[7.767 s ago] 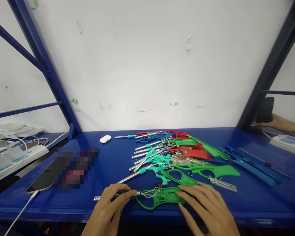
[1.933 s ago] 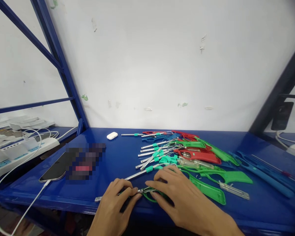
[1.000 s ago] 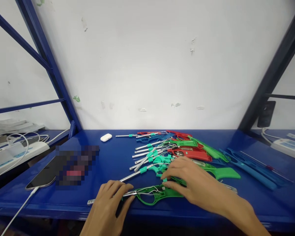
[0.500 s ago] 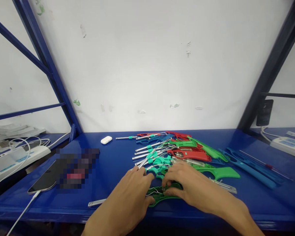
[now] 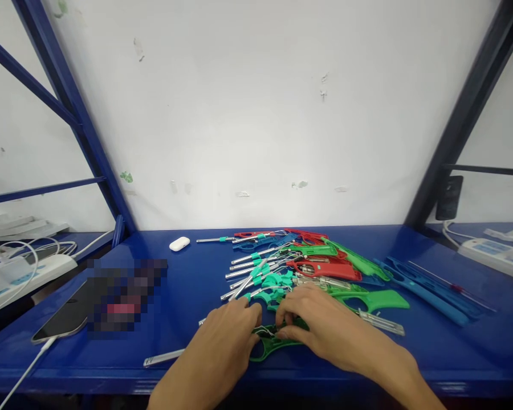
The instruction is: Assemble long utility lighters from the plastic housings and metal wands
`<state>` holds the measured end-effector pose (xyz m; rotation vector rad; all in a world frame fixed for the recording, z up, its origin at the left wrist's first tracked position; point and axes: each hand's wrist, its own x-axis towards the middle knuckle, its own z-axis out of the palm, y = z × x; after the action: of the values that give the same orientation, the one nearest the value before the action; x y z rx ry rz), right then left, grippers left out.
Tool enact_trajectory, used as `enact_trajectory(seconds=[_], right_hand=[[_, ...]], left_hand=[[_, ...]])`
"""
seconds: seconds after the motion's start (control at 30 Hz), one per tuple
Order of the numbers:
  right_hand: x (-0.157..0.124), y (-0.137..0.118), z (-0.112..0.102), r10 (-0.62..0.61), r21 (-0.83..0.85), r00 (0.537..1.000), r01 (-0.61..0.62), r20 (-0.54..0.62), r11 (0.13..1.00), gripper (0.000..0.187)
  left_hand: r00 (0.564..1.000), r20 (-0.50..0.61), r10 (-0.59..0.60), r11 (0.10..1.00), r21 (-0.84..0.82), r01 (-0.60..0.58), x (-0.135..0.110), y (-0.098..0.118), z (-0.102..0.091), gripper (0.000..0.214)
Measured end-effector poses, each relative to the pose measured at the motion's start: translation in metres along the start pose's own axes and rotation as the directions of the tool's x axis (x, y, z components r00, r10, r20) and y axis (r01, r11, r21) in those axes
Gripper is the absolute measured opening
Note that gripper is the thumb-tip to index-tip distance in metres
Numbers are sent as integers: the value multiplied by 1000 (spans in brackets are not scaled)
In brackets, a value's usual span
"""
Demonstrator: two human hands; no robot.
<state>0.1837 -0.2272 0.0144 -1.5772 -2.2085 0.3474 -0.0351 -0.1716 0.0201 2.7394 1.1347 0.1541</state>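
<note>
Head view: the left grip and right grip meet over a green shell near the front edge of the blue counter. Both have bent fingers at it, but the fingertips are partly hidden, so one cannot tell whether they clench it or only press. The shell lies hollow side up, with white wires and a dark part inside. A metal tube juts out left, past the left wrist.

Just behind lies a cluster of metal tubes with turquoise pieces, a red shell and a clear tank; whether the tank holds liquid cannot be told. Blue shells lie to the right, beside a thin rod with a dark red piece.

Leftward sit a white case, closed, a cabled phone and a pixelated object whose surface is unreadable. Farther out, a power strip has blue panels too blurred to read.
</note>
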Motion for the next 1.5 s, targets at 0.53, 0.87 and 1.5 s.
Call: enact_trajectory(seconds=[0.53, 0.87, 1.5], right_hand=[[-1, 0, -3, -97, -5, 995, 97, 5, 995, 15], [1, 4, -2, -117, -20, 992, 118, 52, 993, 18], [-4, -2, -1, -74, -53, 995, 77, 67, 996, 17]], left_hand=[[999, 5, 33, 998, 53, -33, -3, -3, 7, 30], [999, 9, 52, 998, 32, -52, 0, -9, 15, 29], [999, 39, 25, 997, -69, -23, 0, -6, -4, 8]])
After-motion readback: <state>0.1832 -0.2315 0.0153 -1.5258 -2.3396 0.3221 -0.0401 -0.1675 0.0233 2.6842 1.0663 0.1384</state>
